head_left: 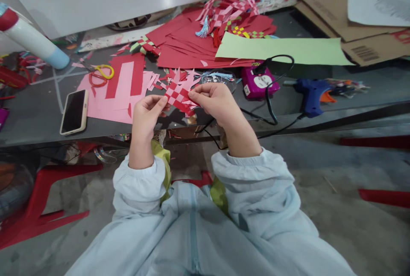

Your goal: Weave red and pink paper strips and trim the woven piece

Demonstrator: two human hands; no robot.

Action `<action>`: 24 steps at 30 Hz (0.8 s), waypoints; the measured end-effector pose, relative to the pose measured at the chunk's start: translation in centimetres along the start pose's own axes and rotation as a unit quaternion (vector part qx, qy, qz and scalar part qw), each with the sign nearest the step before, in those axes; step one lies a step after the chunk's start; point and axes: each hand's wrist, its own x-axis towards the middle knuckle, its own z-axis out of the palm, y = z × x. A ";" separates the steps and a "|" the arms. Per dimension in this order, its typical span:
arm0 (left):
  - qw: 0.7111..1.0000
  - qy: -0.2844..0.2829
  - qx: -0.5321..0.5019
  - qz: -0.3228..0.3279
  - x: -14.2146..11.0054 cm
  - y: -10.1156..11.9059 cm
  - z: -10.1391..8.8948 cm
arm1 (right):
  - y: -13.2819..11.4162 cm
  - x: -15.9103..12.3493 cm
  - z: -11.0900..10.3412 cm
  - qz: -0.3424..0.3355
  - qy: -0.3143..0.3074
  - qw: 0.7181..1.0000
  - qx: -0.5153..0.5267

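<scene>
Over the table (28,116), my left hand (144,114) and right hand (219,102) pinch opposite sides of the weave (177,94), probably light, bendable and easily torn, so best gripped there.

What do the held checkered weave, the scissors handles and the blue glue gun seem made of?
Checkered weave: matte paper, judging by its thin, flat, interlaced strips. Scissors handles: probably smooth plastic, given their even red and yellow colour. Blue glue gun: likely hard, dull plastic, from its moulded-looking body.
</scene>
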 end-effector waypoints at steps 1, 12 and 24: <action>1.000 0.001 0.002 0.001 0.0 0.0 0.0 | -0.1 0.0 0.0 0.003 0.000 1.000 0.000; 0.998 0.039 0.019 0.042 0.2 -0.2 -0.2 | 0.0 0.0 -0.1 0.013 -0.021 1.000 -0.018; 0.996 0.077 -0.011 0.046 0.4 -0.2 0.1 | -0.1 0.0 -0.1 0.001 -0.011 0.999 -0.035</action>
